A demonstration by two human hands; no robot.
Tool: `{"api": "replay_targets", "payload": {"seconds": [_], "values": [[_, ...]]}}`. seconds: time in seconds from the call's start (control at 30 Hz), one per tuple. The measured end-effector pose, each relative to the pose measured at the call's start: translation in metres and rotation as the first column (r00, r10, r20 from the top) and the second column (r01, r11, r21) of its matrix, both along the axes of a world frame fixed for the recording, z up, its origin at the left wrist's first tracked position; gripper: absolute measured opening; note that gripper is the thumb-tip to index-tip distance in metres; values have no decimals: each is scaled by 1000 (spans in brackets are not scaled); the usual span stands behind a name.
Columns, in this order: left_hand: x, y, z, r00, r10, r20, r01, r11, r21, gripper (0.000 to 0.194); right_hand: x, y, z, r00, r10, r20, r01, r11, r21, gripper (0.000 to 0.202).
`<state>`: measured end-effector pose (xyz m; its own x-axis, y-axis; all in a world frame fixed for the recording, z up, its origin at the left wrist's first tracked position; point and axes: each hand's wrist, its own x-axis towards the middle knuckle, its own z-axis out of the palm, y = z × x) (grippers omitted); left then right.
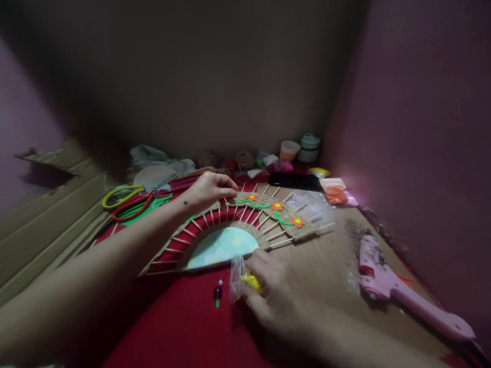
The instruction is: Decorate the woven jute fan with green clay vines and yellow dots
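Note:
A half-round woven fan with wooden sticks lies across the red cloth and a brown board. Its outer woven band (264, 200) carries orange flowers with yellow centres and green vines; its middle holds a pale blue panel (224, 246). My left hand (215, 189) rests at the top of the band, thumb and fingers closed around something I cannot make out at its edge. Below the panel, my right hand (268, 286) holds a small clear bag (251, 282) with yellow material in it. Left of that bag lies a dark beaded piece (218, 293) with a green tip.
A pink glue gun (395, 289) lies on the board (326, 266) at right. Behind the fan are a black phone (295, 181), a paper cup (289, 151) and orange clay (335, 194). Scissors (132, 204) and cardboard (49, 220) are at left.

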<state>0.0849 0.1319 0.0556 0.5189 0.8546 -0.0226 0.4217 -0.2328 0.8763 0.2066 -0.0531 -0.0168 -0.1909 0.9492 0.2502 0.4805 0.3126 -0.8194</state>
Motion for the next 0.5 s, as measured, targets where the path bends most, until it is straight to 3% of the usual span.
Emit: {"api": "replay_targets", "payload": {"seconds": [0.27,0.5], "values": [[5,19,-8,999,-35,28,35,999,19,10,0,1,-5,999,2,-51,1,999,47,7],[10,35,-12,986,-97,-134,118,980,163,14,0,0,-3,999,-1,-42,2,1000,21,6]]}}
